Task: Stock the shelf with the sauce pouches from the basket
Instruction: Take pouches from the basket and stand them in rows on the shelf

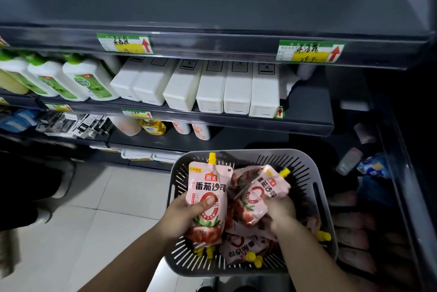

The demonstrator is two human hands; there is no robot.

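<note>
Over the grey basket (pixel 316 187), the left hand (pixel 182 216) has its grip closed on an upright sauce pouch (pixel 207 199) at the left rim; the right hand (pixel 281 213) clutches a tilted pouch (pixel 257 194) mid-basket — more pouches (pixel 238 251) lie beneath, and the dark shelf (pixel 212 38) above stands bare.

Dim, murky right side, soft blur, edges bowed by wide-angle.

A shop: price tags (pixel 125 43) line the dark shelf (pixel 212 41) edges, with rows of white bottles (pixel 210 88) just below them
</note>
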